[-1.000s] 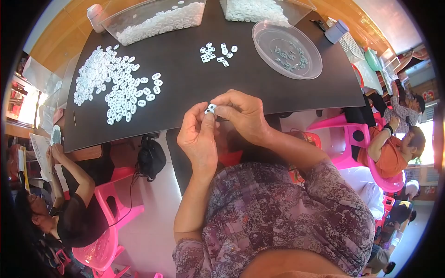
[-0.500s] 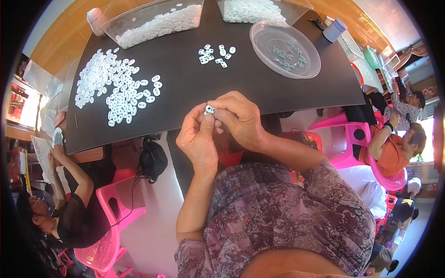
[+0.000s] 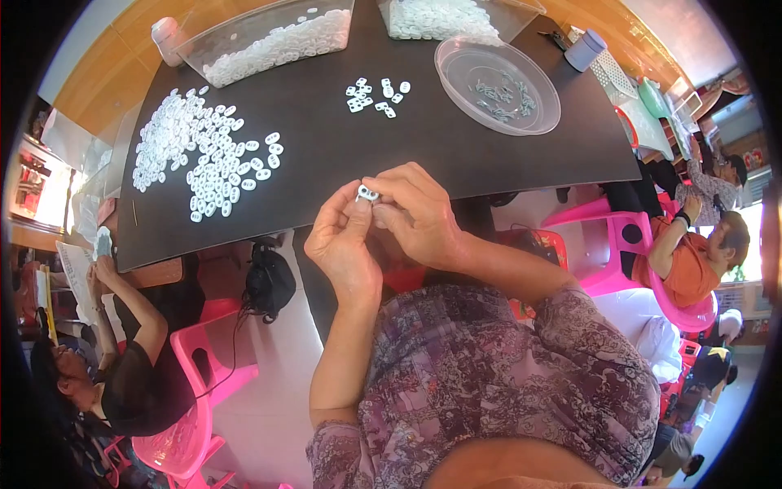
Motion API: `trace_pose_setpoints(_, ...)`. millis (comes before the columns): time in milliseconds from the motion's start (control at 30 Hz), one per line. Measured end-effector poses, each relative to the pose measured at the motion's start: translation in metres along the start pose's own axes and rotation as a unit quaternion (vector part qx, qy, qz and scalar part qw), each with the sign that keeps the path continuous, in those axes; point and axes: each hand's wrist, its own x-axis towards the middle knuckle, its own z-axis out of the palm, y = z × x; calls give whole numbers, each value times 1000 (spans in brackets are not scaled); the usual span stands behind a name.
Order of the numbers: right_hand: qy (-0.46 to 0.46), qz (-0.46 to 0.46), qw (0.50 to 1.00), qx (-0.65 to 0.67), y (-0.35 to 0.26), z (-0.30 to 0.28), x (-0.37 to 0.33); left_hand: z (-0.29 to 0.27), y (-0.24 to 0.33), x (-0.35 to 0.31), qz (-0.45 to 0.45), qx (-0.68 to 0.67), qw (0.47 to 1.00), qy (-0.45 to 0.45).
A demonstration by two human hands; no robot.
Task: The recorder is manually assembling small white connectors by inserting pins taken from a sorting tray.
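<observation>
- Counter (image 3: 318, 143): dark; its near edge runs just beyond the hands.
- Pile (image 3: 212, 167) of white oval pieces: spread over the left part of the counter.
- Cluster (image 3: 359, 94) of similar pieces: mid-counter, beyond the hands.
- Dish (image 3: 454, 85): clear, round, right of the cluster, with small grey-green parts (image 3: 503, 95) inside.
- Left bin (image 3: 194, 63) and right bin (image 3: 515, 26): clear, at the far side, both containing white pieces.
- Cup (image 3: 586, 50): bluish, right of the dish.
- Left hand (image 3: 344, 254): narrow, thumb and fingers pinching a white piece (image 3: 368, 193).
- Right hand (image 3: 422, 218): narrow, fingertips closed on the same piece.
- Held piece: between both hands, two dark round spots showing.
</observation>
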Motion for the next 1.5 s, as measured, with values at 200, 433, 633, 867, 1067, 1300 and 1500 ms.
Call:
trace_pose_setpoints(200, 23, -50, 997, -53, 2, 4, -3, 3, 4, -1, -21, -27, 999, 4)
trace_pose_setpoints(433, 14, -8, 1000, -22, 7, 2, -7, 1, 1, -2, -32, -19, 999, 11)
trace_pose_setpoints(633, 1, 6, 1000, -6, 9, 1, -9, -4, 2, 0, -16, 22, 1000, -12)
trace_pose_setpoints(867, -6, 54, 998, 22, 3, -1, -9, -7, 5, -1, -20, 25, 999, -26)
trace_pose_setpoints(1067, 11, 14, 999, 36, 2, -1, -7, -11, 7, -2, 11, 22, 997, -75)
trace_pose_setpoints(1300, 10, 9, 999, 41, -4, 1, -7, -19, -4, -3, 85, 23, 993, -75)
trace_pose_setpoints(1500, 24, 22, 998, 62, -6, 6, -7, -20, -17, -4, 144, 12, 987, -65)
